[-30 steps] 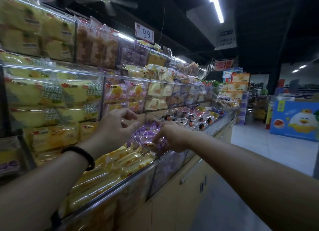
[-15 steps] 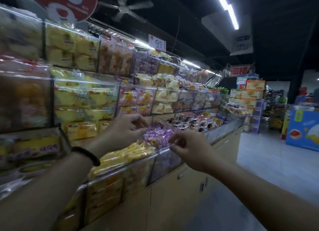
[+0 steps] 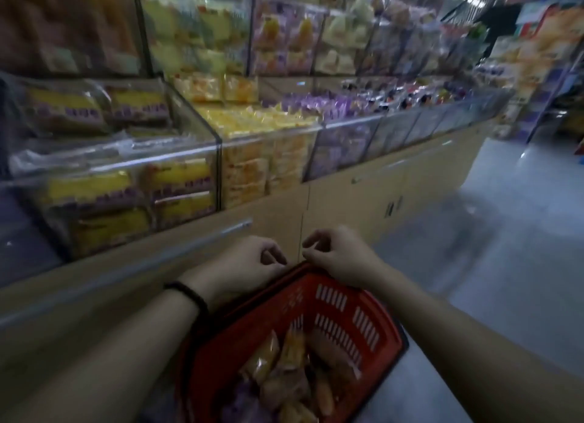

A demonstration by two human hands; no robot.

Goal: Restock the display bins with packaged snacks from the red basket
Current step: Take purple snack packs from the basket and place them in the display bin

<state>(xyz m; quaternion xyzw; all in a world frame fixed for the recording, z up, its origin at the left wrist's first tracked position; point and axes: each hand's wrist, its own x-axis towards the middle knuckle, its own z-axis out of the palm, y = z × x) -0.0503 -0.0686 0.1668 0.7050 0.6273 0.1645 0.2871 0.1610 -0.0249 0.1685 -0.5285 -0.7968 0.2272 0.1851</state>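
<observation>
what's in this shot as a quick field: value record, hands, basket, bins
left hand: fingers loosely curled, nothing visible in it, above the far rim of the red basket; black wristband on the wrist
right hand: loosely curled, nothing visible in it, over the same rim
basket contents: snack packets, orange-yellow and purple, blurred
display bins: clear, tiered, holding yellow packets and purple packets
below bins: beige cabinet
image: motion-blurred, labels unreadable

Slotted plastic basket (image 3: 347, 315), clear glossy bins (image 3: 268, 157)
</observation>
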